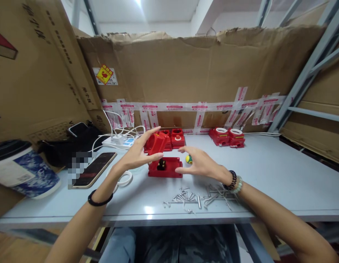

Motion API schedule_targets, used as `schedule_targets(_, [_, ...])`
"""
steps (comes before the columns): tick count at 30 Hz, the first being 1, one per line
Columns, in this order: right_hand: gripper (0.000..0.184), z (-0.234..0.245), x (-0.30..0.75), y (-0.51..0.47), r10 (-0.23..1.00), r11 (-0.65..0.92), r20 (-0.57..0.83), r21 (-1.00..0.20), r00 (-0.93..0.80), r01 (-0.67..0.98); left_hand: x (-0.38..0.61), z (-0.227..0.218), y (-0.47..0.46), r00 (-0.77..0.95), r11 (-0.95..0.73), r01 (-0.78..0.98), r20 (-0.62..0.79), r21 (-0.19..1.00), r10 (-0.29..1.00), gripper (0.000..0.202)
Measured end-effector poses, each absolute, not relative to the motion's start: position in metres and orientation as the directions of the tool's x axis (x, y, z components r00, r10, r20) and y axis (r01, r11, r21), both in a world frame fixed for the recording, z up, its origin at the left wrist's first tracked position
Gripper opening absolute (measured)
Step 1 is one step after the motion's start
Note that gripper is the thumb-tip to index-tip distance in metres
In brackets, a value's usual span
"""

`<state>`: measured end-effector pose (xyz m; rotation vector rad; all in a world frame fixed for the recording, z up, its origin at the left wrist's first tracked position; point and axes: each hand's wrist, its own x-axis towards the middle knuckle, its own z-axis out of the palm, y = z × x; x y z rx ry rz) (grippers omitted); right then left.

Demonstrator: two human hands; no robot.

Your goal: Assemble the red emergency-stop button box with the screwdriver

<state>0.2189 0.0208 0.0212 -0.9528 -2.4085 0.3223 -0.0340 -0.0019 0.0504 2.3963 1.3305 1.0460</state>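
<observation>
My left hand (138,151) has its thumb and fingers around a tilted red housing piece (156,143), above the table. Below it lies an open red box (169,172) with a small black part with brass-coloured bits (161,165) inside. My right hand (200,162) is at the box's right end, thumb and fingers apart, the thumb tip overlapping the box edge. Between them shows a small yellow-and-green round thing (188,159); I cannot tell whether the hand touches it. Loose screws (185,195) and metal pins lie in front of the right hand.
More red housings (177,138) stand behind my hands, and two with white rings (226,137) at the back right. On the left are a phone (96,170), a power strip (118,140) with white cables, white rings (124,179) and a cup (23,170). Cardboard (185,73) walls the back.
</observation>
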Motion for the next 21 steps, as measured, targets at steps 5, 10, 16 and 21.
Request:
schedule_targets(5, [0.049, 0.007, 0.215, 0.022, 0.626, 0.78, 0.269, -0.216, -0.732, 0.587, -0.024, 0.039, 0.002, 0.295, -0.4, 0.796, 0.286, 0.454, 0.912, 0.063])
schedule_targets(10, [0.035, 0.006, 0.213, 0.022, 0.641, 0.765, 0.265, -0.143, -0.72, 0.628, -0.015, 0.027, 0.008, 0.123, -0.192, 0.944, 0.252, 0.269, 0.96, 0.064])
schedule_targets(16, [0.029, 0.005, 0.209, 0.018, 0.666, 0.727, 0.283, -0.041, -0.69, 0.685, 0.002, 0.023, 0.019, -0.006, -0.032, 0.992, 0.3, 0.12, 0.954, 0.068])
schedule_targets(21, [0.041, 0.0, 0.21, 0.016, 0.676, 0.711, 0.307, -0.035, -0.67, 0.702, 0.004, 0.024, 0.026, -0.01, -0.007, 0.999, 0.308, 0.053, 0.951, 0.059])
